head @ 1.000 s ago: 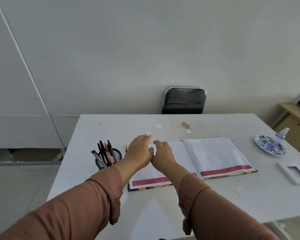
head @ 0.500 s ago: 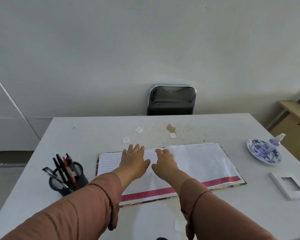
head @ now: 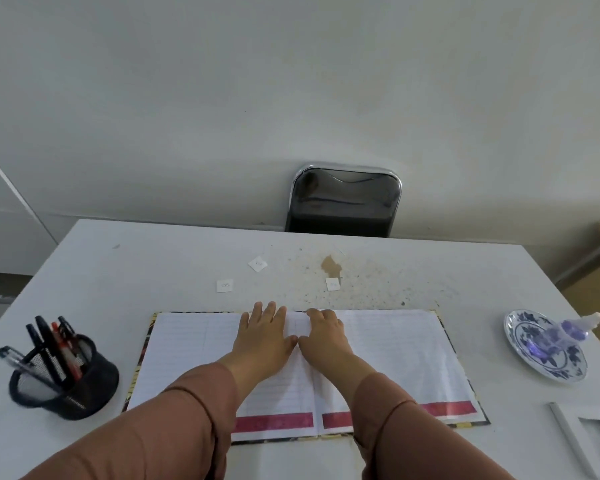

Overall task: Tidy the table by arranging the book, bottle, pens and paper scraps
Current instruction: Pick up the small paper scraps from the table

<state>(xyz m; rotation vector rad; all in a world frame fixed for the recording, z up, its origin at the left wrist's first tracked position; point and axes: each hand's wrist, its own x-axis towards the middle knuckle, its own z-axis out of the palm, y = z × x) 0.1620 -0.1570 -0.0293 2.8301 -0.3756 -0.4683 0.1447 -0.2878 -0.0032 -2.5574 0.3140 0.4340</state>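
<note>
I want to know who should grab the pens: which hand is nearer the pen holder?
Left. The left hand lies flat on the open book, on the pen holder side; the right hand lies beside it, farther away.

Black chair [head: 343, 202] behind table [head: 118, 271]; plate [head: 520, 344] right.

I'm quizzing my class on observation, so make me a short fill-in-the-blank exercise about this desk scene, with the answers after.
1. Both hands rest flat on the open ____.
2. The pens stand in a black mesh ____ at the table's left.
3. The small bottle lies on a blue and white ____.
4. Beyond the left hand and right hand, ____ small white paper scraps lie on the table.

Answers: book; cup; plate; three
</note>
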